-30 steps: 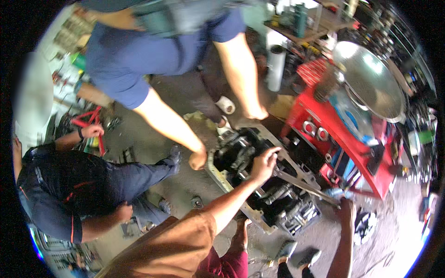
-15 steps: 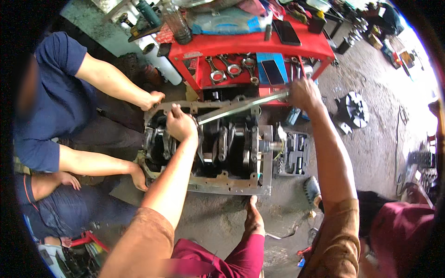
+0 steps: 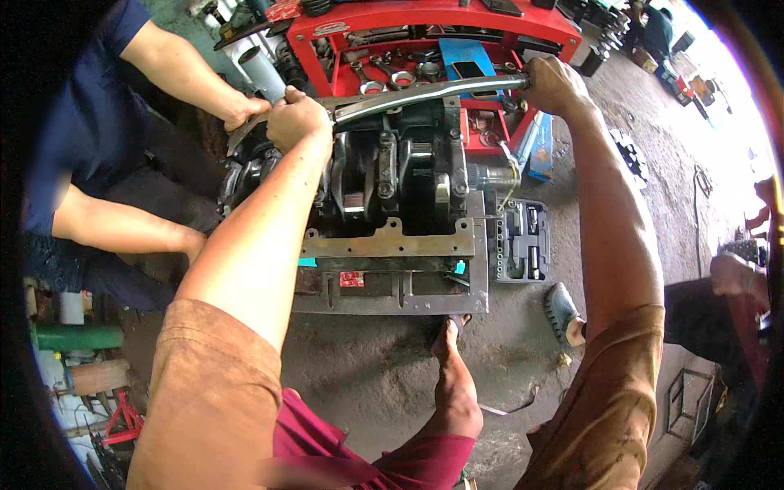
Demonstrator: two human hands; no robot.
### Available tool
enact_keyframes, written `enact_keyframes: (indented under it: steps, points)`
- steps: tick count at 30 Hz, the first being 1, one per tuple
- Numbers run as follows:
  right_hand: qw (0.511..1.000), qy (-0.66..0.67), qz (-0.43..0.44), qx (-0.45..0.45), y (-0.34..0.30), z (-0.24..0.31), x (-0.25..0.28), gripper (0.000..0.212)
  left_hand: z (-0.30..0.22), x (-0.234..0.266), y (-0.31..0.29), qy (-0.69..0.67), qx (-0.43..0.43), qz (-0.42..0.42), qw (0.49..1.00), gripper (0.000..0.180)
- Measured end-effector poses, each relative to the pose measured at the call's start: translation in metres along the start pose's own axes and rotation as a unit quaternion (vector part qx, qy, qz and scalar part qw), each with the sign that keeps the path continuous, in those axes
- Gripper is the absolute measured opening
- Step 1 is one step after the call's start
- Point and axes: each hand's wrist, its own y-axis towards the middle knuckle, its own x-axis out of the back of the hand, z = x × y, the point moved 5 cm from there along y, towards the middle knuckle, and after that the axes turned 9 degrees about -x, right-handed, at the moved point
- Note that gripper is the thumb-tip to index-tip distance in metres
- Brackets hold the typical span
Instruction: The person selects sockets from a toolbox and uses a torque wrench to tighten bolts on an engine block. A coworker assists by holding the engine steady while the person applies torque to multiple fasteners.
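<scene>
With left hand (image 3: 299,121) closed over the left end of the long silver steel bar (image 3: 433,95), above the far side of the dark metal engine block (image 3: 387,175), and right hand (image 3: 557,86) gripping the bar's other end, brace firmly and pull evenly, clear of the co-worker's hand (image 3: 247,112) by the block's far left corner. Note, beneath the block, the flat grey metal frame (image 3: 408,305); around it, rough grey floor (image 3: 376,363); beyond it, the red metal shelf unit (image 3: 441,18); right of it, the open grey socket case (image 3: 546,245).
</scene>
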Motion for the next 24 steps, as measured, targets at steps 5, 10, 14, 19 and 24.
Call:
enact_keyframes:
  steps: [5, 10, 14, 19, 24]
  points:
    - [1.000, -0.001, 0.022, 0.001, -0.019, -0.004, 0.000, 0.027, 0.010, -0.010, 0.010, 0.001, -0.005, 0.005, 1.000, 0.038]
    - [1.000, 0.000, 0.030, 0.007, -0.026, -0.010, -0.005, 0.028, 0.013, -0.013, 0.011, -0.014, -0.039, 0.019, 0.999, 0.038]
    - [0.998, 0.025, 0.052, -0.012, -0.008, -0.012, -0.007, 0.036, 0.018, -0.018, 0.009, -0.123, -0.043, 0.101, 0.986, 0.031]
    - [0.985, 0.027, 0.157, 0.059, 0.032, 0.007, -0.004, 0.024, 0.008, -0.001, -0.002, -0.347, 0.017, 0.205, 0.915, 0.017]
    - [0.969, -0.031, 0.199, 0.143, 0.025, 0.021, 0.005, 0.021, 0.026, 0.051, -0.036, -0.247, 0.149, 0.196, 0.937, 0.019]
